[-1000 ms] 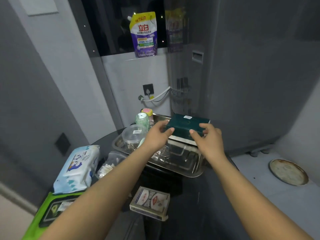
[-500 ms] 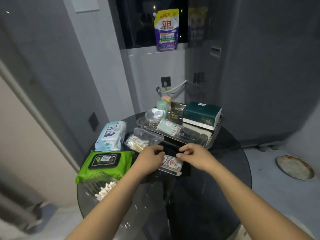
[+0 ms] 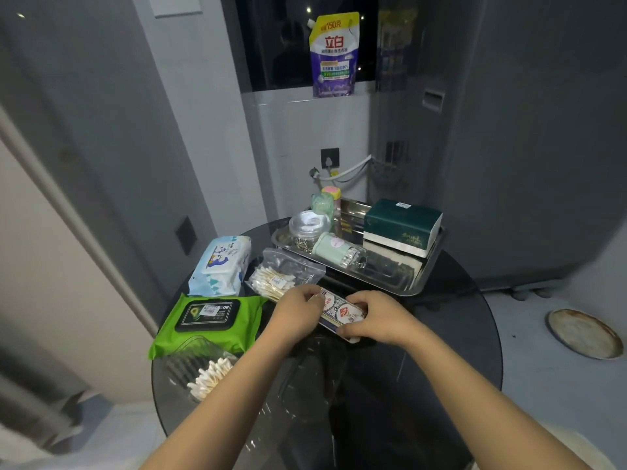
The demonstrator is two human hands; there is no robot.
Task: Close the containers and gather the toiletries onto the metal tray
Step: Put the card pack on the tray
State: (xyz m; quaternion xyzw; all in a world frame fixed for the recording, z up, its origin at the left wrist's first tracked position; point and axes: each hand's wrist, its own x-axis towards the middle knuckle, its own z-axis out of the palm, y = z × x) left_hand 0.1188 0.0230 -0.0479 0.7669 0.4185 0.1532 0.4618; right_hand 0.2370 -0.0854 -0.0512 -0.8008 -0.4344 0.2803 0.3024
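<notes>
Grey walls [image 3: 101, 113], dark window [image 3: 278, 42] (night outside), round glass table [image 3: 441, 334], pale floor [image 3: 543, 385]

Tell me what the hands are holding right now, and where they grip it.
Both hands hold the small patterned box: left hand at its left end, right hand at its right end.

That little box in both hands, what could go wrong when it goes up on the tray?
The tray is already crowded: the green tissue box, a jar lying on its side and a round tub. Setting the small box down could bump the jar and make it roll. The bag of cotton swabs lies right beside the left hand, so it might get dragged along.
</notes>
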